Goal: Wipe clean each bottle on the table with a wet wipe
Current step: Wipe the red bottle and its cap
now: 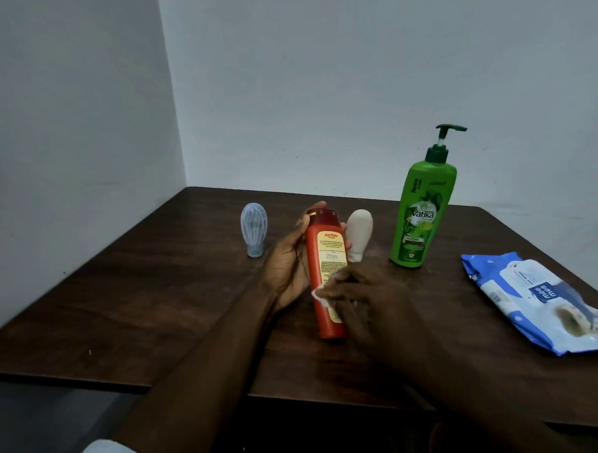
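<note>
An orange bottle (324, 259) with a dark red cap and a yellow label is tilted over the table, its cap pointing away from me. My left hand (289, 261) grips it from the left side. My right hand (358, 292) presses a white wet wipe (319, 295) against the bottle's lower half; most of the wipe is hidden under my fingers. Behind it stands a small white bottle (359, 232), cap down. A small pale blue bottle (254, 230) stands to the left. A tall green pump bottle (423, 203) stands to the right.
A blue and white pack of wet wipes (540, 301) lies flat near the table's right edge. The dark wooden table (140, 301) sits in a corner, with walls to the left and behind. Its front edge steps back on the left.
</note>
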A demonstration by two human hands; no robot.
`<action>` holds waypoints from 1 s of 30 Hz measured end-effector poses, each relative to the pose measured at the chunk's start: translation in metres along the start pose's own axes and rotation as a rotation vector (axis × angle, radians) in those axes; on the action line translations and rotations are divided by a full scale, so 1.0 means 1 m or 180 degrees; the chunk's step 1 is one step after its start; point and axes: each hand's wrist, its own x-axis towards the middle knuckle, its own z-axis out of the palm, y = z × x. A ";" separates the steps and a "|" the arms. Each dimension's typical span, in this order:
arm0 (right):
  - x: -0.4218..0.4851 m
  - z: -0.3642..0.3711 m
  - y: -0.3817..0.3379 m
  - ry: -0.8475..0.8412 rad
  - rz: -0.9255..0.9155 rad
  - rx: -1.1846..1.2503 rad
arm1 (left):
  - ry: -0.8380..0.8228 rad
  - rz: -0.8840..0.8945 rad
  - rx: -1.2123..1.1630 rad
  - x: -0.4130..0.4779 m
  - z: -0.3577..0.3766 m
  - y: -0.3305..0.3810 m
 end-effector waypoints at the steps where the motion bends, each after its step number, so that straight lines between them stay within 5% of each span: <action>1: -0.009 0.000 -0.001 -0.0028 -0.0022 0.0043 | -0.0034 0.0006 0.0006 0.000 0.000 0.001; 12: -0.006 0.001 -0.008 0.0204 -0.0106 0.0005 | -0.0373 0.0163 -0.0080 -0.004 0.005 0.006; 30: 0.081 -0.027 -0.008 0.0826 0.0253 0.0135 | 0.0261 0.0428 0.0290 -0.006 0.017 0.008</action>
